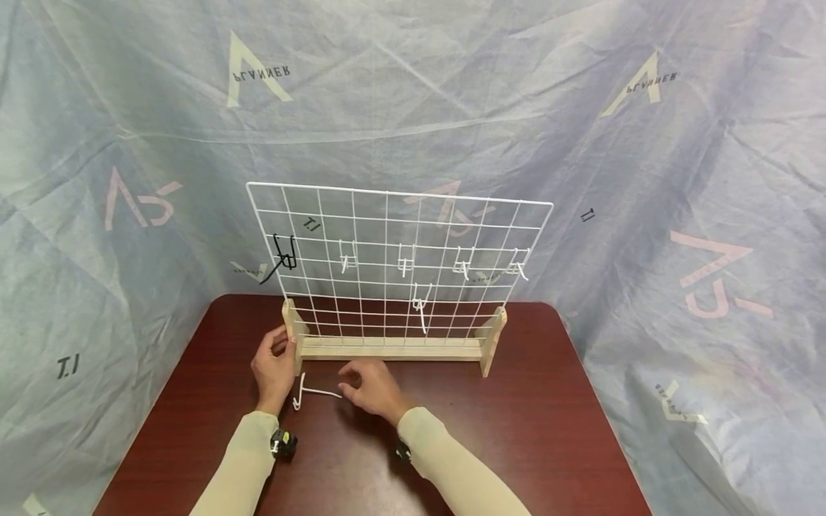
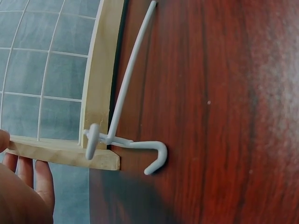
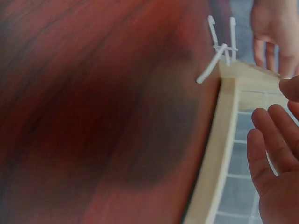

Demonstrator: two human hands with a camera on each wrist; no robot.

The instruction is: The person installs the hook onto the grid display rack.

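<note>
A white wire grid panel point(image 1: 387, 279) stands upright in a pale wooden stand point(image 1: 393, 351). My left hand point(image 1: 274, 365) grips the stand's left end piece point(image 2: 60, 155), thumb on one side and fingers on the other. A loose white wire hook point(image 1: 319, 391) lies on the table in front of that end, its long prong pointing right. My right hand point(image 1: 373, 387) hovers beside the prong's tip, its fingers point(image 3: 268, 156) loosely bent and holding nothing. In the right wrist view the hook point(image 3: 212, 65) sits apart from those fingers.
A black hook point(image 1: 284, 259) hangs at the grid's left side. Several white hooks point(image 1: 405, 264) hang in a row, with one white hook point(image 1: 421, 307) lower down. The dark red table point(image 1: 542, 430) is bordered by grey printed sheeting point(image 1: 400, 93).
</note>
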